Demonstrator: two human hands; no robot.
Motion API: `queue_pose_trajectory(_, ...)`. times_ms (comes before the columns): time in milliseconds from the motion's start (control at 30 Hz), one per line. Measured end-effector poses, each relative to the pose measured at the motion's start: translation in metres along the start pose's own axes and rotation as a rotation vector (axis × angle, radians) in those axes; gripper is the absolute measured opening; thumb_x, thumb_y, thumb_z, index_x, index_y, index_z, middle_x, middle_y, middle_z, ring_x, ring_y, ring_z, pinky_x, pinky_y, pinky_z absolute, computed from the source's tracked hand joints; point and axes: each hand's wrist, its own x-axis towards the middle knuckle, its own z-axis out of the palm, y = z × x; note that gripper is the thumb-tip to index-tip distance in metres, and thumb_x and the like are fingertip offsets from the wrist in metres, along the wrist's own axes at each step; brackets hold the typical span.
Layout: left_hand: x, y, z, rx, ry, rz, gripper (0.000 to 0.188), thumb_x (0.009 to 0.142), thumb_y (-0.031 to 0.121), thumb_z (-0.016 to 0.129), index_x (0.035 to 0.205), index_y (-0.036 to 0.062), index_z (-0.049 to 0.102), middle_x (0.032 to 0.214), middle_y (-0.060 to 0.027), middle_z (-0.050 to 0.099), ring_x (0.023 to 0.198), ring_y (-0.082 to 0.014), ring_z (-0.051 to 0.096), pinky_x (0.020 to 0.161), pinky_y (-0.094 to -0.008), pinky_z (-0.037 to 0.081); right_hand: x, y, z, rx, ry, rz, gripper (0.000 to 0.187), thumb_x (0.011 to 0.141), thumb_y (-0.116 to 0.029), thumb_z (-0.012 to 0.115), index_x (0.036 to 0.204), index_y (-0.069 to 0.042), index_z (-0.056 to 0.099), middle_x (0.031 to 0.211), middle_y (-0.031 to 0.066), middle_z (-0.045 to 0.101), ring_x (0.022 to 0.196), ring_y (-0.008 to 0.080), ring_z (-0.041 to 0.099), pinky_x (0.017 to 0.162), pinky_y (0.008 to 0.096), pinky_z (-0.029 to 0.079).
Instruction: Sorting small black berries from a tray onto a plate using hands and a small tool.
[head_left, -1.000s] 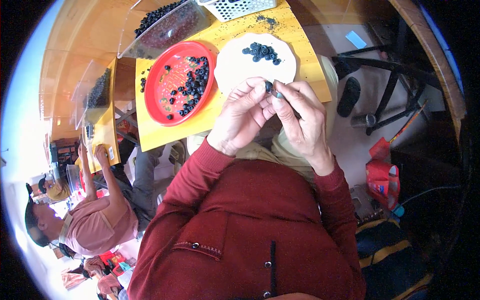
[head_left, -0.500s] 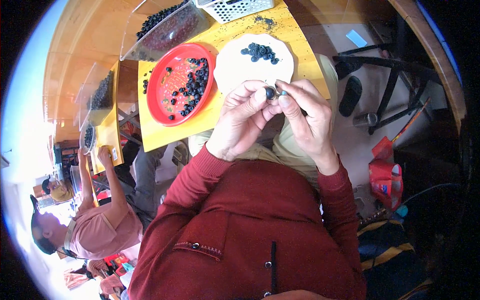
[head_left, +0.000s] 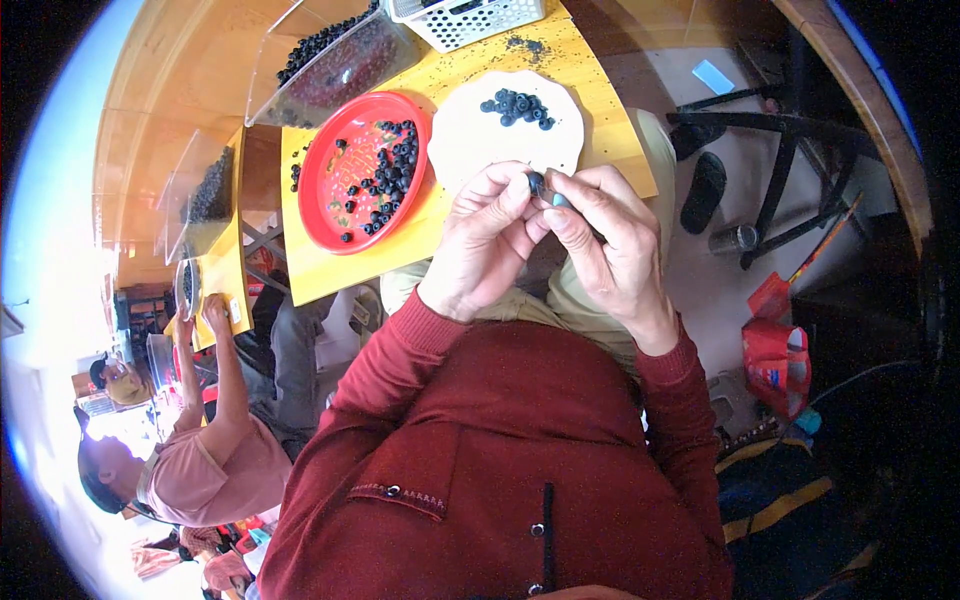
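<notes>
Dark berry held up at the plate's near edge

My left hand has the berry pinched between thumb and finger. My right hand is closed on a small blue-green piece, mostly hidden by my fingers; the fingertips of both hands come close together, and I cannot tell whether the right ones touch the berry.

Just beyond my hands is the white plate, with a cluster of dark berries toward its far side. To its left, the red tray holds loose berries, mostly in its right half. Both stand on the yellow table. Behind them are a clear bin and a white perforated basket.
</notes>
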Motion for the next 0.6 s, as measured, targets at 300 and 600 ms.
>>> queue_pose_trajectory(300, -0.001, 0.0017, 0.0013, 0.049, -0.039, 0.038, 0.012, 0.095, 0.01, 0.059, 0.105, 0.003, 0.062, 0.103, -0.0067, 0.066, 0.095, -0.0152, 0.062, 0.086, -0.0314, 0.052, 0.0017, -0.008, -0.0027, 0.04, -0.009, 0.029, 0.024, 0.088, -0.01, 0.067, 0.105, 0.005, 0.065, 0.088, 0.0153, 0.064, 0.076, 0.0276, 0.066, 0.064, 0.0344, 0.051)
queue_pose_trajectory(600, -0.0033, 0.0055, -0.0009, 0.08, -0.03, 0.039, 0.013, 0.094, 0.009, 0.059, 0.105, 0.0021, 0.062, 0.102, -0.0068, 0.066, 0.095, -0.0154, 0.062, 0.086, -0.0305, 0.051, -0.0023, -0.0065, 0.0035, 0.04, 0.029, 0.04, 0.021, 0.088, -0.01, 0.065, 0.104, 0.004, 0.064, 0.086, 0.0159, 0.063, 0.076, 0.0283, 0.065, 0.064, 0.0344, 0.051)
